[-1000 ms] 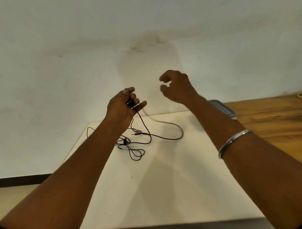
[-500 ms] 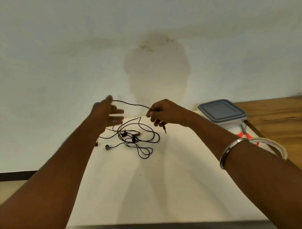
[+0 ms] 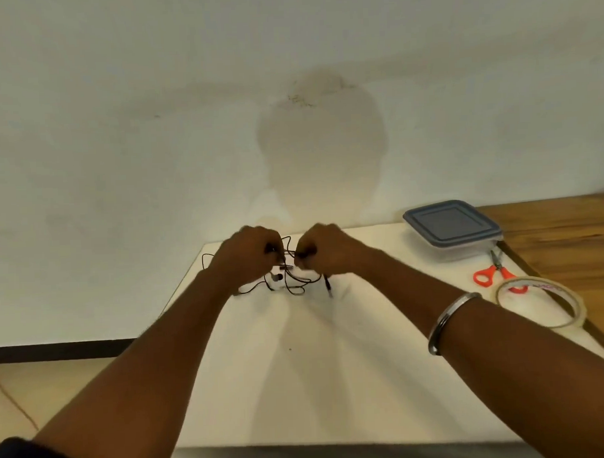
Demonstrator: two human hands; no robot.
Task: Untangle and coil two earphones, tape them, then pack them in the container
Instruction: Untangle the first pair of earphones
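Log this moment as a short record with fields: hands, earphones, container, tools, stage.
left hand: grips part of the earphone cables above the white table
right hand: pinches another strand, close to the left hand; metal bangle on the wrist
earphone cables: black, tangled, partly lying on the table; jack plug shows below the right hand
container: lid on, far right of the table
tools: orange-handled scissors and tape roll near the right edge, untouched
stage: untangling; nothing coiled or taped yet

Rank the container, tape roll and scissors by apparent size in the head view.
1. container
2. tape roll: nearly as wide, but nearer the camera, so this placing is unsure
3. scissors: clearly smallest
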